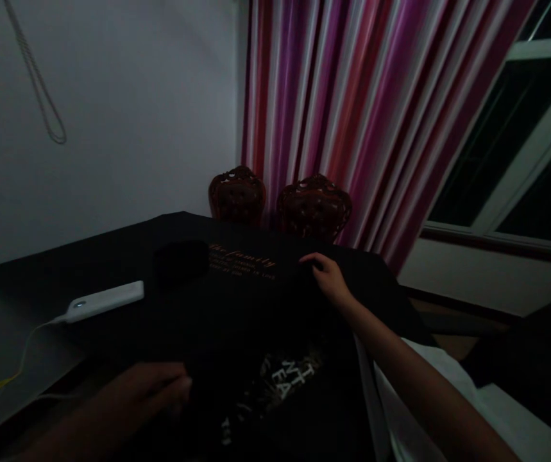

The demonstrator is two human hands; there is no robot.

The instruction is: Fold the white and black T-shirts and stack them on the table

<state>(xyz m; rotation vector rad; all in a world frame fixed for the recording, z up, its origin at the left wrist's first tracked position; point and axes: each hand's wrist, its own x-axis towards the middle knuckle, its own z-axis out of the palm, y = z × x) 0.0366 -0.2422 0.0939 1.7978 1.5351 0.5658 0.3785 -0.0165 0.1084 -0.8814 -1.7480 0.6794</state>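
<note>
Black cloth with white printed letters (288, 378) lies in front of me, its outline mostly lost in the dark. At the lower left, my left hand (152, 388) is closed, thumb and fingers together at the cloth's dark edge. My right hand (329, 276) reaches farther over the dark surface, a finger stretched out to the left and the thumb apart below it. Its remaining fingers are hard to see. The black table cover (126, 244) carries gold-coloured lettering (241, 262). A dark box-like object (181, 262) stands left of the lettering.
A white power bank (106, 301) with a yellow-ended cable (22, 359) lies on the left of the table. Two carved chairs (237, 196) stand behind it, before a striped curtain (333, 96). White fabric (443, 372) is below my right forearm. A window (520, 141) is at right.
</note>
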